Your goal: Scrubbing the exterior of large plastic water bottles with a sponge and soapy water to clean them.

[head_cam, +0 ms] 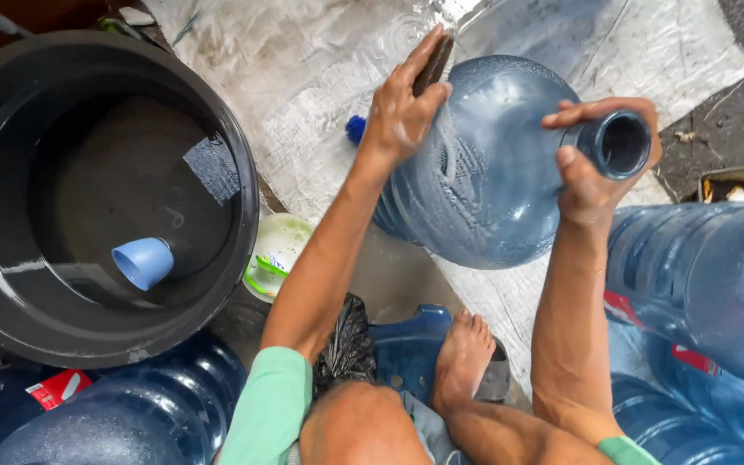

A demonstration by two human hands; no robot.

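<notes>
Left hand: the left hand is closed around a dark scrubbing brush, fingers curled over its back, pressing it to the soapy shoulder of the blue water jug.
Right hand: the right hand is wrapped around the neck of the jug, thumb and fingers curled just behind the open mouth, gripping it.
Jug: lies tilted on its side between the two hands, mouth turned to the right and toward the camera; streaks of foam run down its side under the left hand.
Blue tip: a small blue knob shows just left of the left wrist, beside the jug; what it belongs to I cannot tell.
Surface: a wet, pale woven sheet is spread on the ground beneath the jug and beyond both hands.
Left of the left arm: a big black tub holding water, with a light blue cup floating in it and a grey patch on its bottom; a small white bowl sits just beside the tub's rim.
Below the hands: a bare foot rests on a blue plastic stool, with a black bag next to the knee.
Right of the right arm: more blue jugs lie stacked close by.
Lower left: further blue jugs below the tub.
</notes>
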